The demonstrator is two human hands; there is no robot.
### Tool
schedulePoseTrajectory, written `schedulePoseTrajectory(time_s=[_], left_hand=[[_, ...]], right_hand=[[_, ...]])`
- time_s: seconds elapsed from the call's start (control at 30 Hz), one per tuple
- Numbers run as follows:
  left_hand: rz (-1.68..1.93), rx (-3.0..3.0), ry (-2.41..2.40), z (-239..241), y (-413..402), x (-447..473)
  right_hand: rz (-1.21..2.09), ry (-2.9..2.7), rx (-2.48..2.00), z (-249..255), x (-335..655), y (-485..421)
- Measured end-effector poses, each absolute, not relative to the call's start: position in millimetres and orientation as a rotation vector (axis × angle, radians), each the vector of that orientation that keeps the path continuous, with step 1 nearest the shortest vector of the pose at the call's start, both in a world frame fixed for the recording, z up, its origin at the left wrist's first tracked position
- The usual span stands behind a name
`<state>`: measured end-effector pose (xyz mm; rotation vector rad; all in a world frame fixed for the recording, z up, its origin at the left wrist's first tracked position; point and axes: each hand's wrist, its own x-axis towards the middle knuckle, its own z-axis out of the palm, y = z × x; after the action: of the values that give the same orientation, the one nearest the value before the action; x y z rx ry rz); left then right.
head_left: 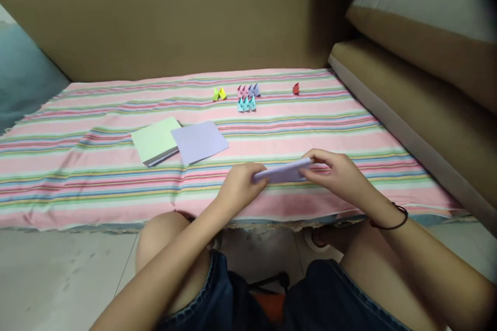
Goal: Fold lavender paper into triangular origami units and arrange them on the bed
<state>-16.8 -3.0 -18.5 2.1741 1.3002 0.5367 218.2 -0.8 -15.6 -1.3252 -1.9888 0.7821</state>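
Observation:
Both hands hold one folded strip of lilac paper (282,171) just above the striped cloth (97,176). My left hand (239,186) pinches its left end with closed fingers. My right hand (334,173) pinches the right end, thumb and fingers pressed on the fold. A flat lilac sheet (199,141) lies to the upper left, beside a stack of paper topped with a pale green sheet (155,140). Farther back sit small folded paper pieces: yellow-green ones (219,94), a pink, lilac and blue cluster (247,97), and a single red one (296,88).
The striped cloth covers a low mattress against a tan padded backrest (174,20). Tan and grey cushions (419,62) are stacked along the right side. My knees and dark denim shorts (240,295) are below the mattress edge on a pale tiled floor (58,279).

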Motion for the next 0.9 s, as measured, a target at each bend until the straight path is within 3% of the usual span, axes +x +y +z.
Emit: schedulePoseTrajectory(time_s=[0.17, 0.43, 0.9], left_hand=[[0.466, 1.603, 0.92, 15, 18, -15], [0.94, 1.131, 0.877, 8, 33, 7], [0.933, 1.063, 1.054, -5, 19, 6]], right_hand=[[1.25, -1.628, -1.12, 13, 208, 23], [1.262, -1.353, -1.01, 18, 177, 37], [1.18, -1.184, -1.206, 1, 168, 12]])
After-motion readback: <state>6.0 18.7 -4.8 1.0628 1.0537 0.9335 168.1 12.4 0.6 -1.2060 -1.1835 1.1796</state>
